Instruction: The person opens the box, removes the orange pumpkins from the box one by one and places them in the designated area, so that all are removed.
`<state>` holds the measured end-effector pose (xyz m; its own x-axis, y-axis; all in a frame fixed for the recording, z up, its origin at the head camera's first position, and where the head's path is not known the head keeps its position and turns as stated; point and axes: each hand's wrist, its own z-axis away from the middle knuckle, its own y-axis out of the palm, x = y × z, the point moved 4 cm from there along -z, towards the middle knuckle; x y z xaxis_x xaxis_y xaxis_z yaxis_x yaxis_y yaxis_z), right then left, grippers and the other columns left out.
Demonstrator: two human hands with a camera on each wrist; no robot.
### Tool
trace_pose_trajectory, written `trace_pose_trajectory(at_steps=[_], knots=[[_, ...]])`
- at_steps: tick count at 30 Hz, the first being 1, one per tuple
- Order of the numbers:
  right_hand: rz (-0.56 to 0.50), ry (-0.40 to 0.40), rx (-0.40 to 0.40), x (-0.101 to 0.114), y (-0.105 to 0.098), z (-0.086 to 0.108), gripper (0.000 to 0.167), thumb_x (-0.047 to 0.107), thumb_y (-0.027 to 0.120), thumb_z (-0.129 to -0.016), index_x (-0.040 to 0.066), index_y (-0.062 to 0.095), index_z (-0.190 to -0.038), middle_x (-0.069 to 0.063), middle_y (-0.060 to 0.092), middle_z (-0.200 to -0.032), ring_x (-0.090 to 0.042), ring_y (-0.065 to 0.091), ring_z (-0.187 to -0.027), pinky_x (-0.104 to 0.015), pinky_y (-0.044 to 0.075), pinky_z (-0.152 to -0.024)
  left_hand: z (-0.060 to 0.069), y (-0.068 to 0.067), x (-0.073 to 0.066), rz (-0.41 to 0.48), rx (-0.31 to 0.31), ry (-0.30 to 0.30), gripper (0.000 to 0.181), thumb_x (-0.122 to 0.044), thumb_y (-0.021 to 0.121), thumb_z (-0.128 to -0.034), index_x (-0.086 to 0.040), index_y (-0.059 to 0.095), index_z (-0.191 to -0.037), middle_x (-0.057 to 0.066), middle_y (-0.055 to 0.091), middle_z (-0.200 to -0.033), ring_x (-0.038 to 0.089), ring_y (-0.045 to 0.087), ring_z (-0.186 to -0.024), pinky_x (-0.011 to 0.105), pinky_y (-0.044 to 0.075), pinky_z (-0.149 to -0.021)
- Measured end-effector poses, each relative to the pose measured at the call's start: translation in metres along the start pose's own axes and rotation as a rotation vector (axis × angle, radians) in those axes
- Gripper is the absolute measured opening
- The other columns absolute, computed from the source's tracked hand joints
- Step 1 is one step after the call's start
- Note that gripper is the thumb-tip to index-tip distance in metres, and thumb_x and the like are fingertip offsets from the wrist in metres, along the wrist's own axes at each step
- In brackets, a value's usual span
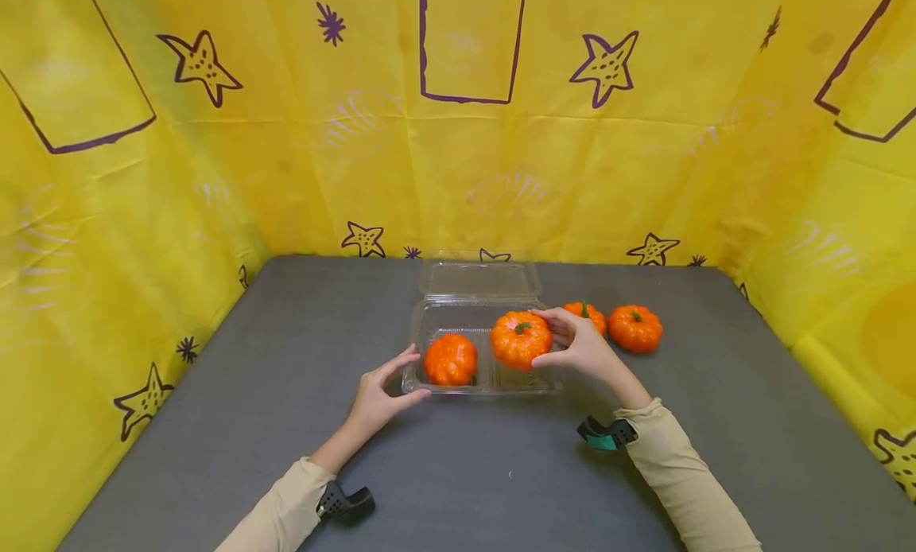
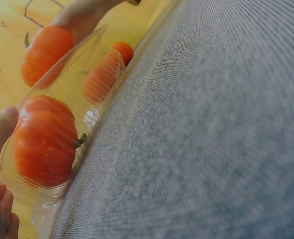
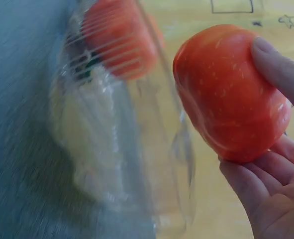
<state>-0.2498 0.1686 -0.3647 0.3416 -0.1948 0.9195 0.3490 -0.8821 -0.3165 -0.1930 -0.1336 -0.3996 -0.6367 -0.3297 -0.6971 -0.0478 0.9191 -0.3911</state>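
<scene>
My right hand grips a small orange pumpkin with a green stem, thumb on one side and fingers on the other. It is held above the right compartment of a clear plastic clamshell container. A second pumpkin lies in the left compartment; its stem points down in the left wrist view. My left hand holds the container's left end between thumb and fingers. In the right wrist view, the held pumpkin is apart from the container's wall.
Two more pumpkins rest on the grey table right of the container: one partly behind my right hand, the other farther right. The container's lid lies open toward the back. A yellow patterned cloth surrounds the table.
</scene>
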Motion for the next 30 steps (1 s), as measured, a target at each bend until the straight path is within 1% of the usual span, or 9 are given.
trace_pose_trajectory(at_steps=[5,9,15,17,19,23,25,26,30], knots=[[0.025,0.015,-0.027,-0.007,-0.011,0.01,0.067,0.002,0.079,-0.063,-0.008,0.047,-0.121,-0.021,0.045,-0.127,-0.033,0.049,-0.11,-0.031,0.045,-0.084,0.0,0.0,0.001,0.016,-0.002,-0.006,0.048,0.002,0.08,-0.0608,0.008,0.06,-0.105,0.025,0.053,-0.116,0.037,0.051,-0.106,0.023,0.037,-0.09],[0.042,0.035,-0.037,-0.014,-0.017,0.014,0.066,0.001,0.079,-0.064,-0.009,0.046,-0.121,-0.022,0.046,-0.126,-0.033,0.049,-0.109,-0.03,0.045,-0.084,0.0,0.001,0.002,0.011,0.0,-0.003,0.049,0.002,0.08,-0.0607,0.008,0.06,-0.105,0.025,0.053,-0.116,0.037,0.051,-0.106,0.025,0.038,-0.09],[0.038,0.042,-0.039,-0.018,-0.021,0.016,0.064,0.001,0.078,-0.064,-0.009,0.047,-0.119,-0.022,0.046,-0.125,-0.033,0.049,-0.109,-0.03,0.044,-0.085,0.0,0.001,0.002,0.02,0.005,-0.003,0.048,0.003,0.08,-0.0606,0.009,0.059,-0.104,0.026,0.053,-0.115,0.038,0.051,-0.105,0.021,0.036,-0.09],[0.044,0.035,-0.034,-0.017,-0.022,0.018,0.064,0.001,0.079,-0.064,-0.009,0.047,-0.119,-0.022,0.046,-0.125,-0.032,0.049,-0.109,-0.029,0.044,-0.084,0.0,0.001,0.002,0.013,0.004,-0.008,0.048,0.003,0.08,-0.0603,0.009,0.059,-0.103,0.026,0.053,-0.115,0.038,0.051,-0.105,0.021,0.037,-0.09],[0.059,0.028,-0.035,-0.016,-0.023,0.02,0.064,0.001,0.079,-0.064,-0.009,0.048,-0.118,-0.022,0.047,-0.124,-0.032,0.05,-0.108,-0.029,0.045,-0.083,0.0,0.001,0.001,0.01,0.006,-0.016,0.048,0.002,0.08,-0.0605,0.009,0.059,-0.104,0.025,0.054,-0.115,0.037,0.051,-0.105,0.026,0.039,-0.09],[0.082,0.016,-0.033,-0.013,-0.026,0.024,0.063,0.0,0.079,-0.063,-0.009,0.048,-0.117,-0.024,0.05,-0.12,-0.034,0.051,-0.106,-0.029,0.046,-0.081,-0.001,0.001,0.0,0.009,0.003,-0.013,0.048,0.003,0.08,-0.0601,0.009,0.06,-0.103,0.025,0.054,-0.114,0.037,0.052,-0.105,0.043,0.042,-0.085],[0.083,0.016,-0.028,-0.012,-0.027,0.025,0.063,0.001,0.079,-0.063,-0.009,0.048,-0.117,-0.025,0.05,-0.119,-0.035,0.051,-0.107,-0.029,0.046,-0.081,-0.001,0.001,-0.002,0.014,0.0,-0.005,0.048,0.004,0.08,-0.0596,0.009,0.06,-0.103,0.026,0.054,-0.114,0.037,0.052,-0.105,0.047,0.041,-0.084],[0.082,0.015,-0.025,-0.012,-0.027,0.025,0.063,0.0,0.079,-0.063,-0.01,0.048,-0.117,-0.025,0.051,-0.118,-0.035,0.05,-0.107,-0.029,0.046,-0.081,-0.001,0.001,-0.002,0.014,-0.003,0.001,0.048,0.004,0.08,-0.0593,0.009,0.06,-0.103,0.026,0.054,-0.113,0.037,0.052,-0.104,0.048,0.041,-0.083],[0.078,0.009,-0.005,-0.012,-0.028,0.025,0.063,-0.002,0.078,-0.064,-0.011,0.046,-0.118,-0.026,0.05,-0.117,-0.036,0.049,-0.107,-0.03,0.046,-0.081,0.003,0.001,0.017,0.019,-0.014,0.024,0.049,-0.003,0.081,-0.0603,0.004,0.061,-0.105,0.02,0.055,-0.116,0.031,0.052,-0.106,0.038,0.042,-0.086]])
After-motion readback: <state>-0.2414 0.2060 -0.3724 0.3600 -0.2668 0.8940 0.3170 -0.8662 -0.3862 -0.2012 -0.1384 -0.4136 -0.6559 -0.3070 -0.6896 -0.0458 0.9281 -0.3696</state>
